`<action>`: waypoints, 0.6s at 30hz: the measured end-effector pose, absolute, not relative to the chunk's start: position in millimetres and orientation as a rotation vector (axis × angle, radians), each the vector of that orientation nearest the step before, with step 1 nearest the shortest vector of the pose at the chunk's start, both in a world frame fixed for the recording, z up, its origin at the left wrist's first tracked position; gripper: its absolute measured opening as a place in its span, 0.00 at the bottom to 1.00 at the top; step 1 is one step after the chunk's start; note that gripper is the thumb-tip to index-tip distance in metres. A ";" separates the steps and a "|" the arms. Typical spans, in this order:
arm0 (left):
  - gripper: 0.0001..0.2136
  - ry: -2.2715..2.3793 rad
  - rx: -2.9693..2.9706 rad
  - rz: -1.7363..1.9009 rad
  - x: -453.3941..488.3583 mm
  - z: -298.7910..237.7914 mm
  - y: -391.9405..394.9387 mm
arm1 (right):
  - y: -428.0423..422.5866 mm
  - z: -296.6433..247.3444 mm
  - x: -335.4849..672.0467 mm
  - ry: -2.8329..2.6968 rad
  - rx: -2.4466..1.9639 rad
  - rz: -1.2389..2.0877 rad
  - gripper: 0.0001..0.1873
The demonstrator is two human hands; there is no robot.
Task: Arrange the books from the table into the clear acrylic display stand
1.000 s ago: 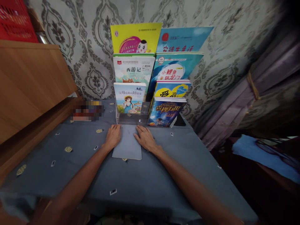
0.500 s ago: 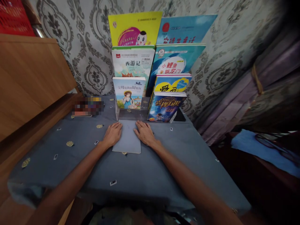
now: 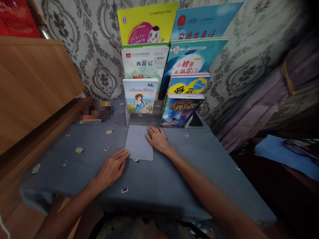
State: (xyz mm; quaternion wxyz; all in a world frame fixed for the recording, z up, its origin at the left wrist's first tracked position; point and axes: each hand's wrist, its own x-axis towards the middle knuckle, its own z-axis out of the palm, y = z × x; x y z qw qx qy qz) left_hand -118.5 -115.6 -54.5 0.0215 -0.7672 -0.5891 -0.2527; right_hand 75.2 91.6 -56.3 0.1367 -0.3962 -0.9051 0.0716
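Observation:
A flat pale grey rectangular panel (image 3: 139, 142) with rounded corners lies on the table, its far edge up against a see-through book stand (image 3: 146, 119). I cannot tell whether the two are joined. My left hand (image 3: 113, 167) has its fingers stretched out, the tips at the panel's near left corner. At the far right part of the panel, my right hand (image 3: 158, 139) lies palm down with fingers extended, fingertips on or beside its edge. Just beyond stand a white book with a girl on its cover (image 3: 142, 96) and a dark blue book (image 3: 181, 111).
Taller books rise behind, among them a yellow one (image 3: 147, 25) and a blue one (image 3: 206, 21). A blurred-out item (image 3: 97, 111) lies at the table's left. A dark flat object (image 3: 196, 120) is right of the stand. A wooden cabinet (image 3: 37, 89) borders the left side.
My left hand has slid toward me along the panel's left side, from its far corner to its near corner. My right hand stays at the far right. The view has shifted slightly.

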 end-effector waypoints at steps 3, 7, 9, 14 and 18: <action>0.18 -1.813 -2.374 -0.738 -116.3 -50.2 -123.6 | 91.9 -56.1 75.8 -2.618 -1.143 0.226 0.28; 0.16 -1.818 -2.382 -0.624 -111.3 -43.9 -112.3 | 96.4 -57.8 77.9 -2.581 -1.114 0.311 0.27; 0.16 -1.821 -2.390 -0.589 -106.9 -42.2 -99.2 | 101.5 -58.9 79.7 -2.534 -1.085 0.404 0.27; 0.17 -1.781 -2.479 -0.538 -93.2 -41.4 -42.3 | 117.0 -59.9 84.8 -2.378 -1.042 0.723 0.29; 0.18 -1.825 -2.497 -0.497 -80.5 -38.2 15.0 | 122.2 -58.5 87.7 -2.278 -0.984 0.898 0.33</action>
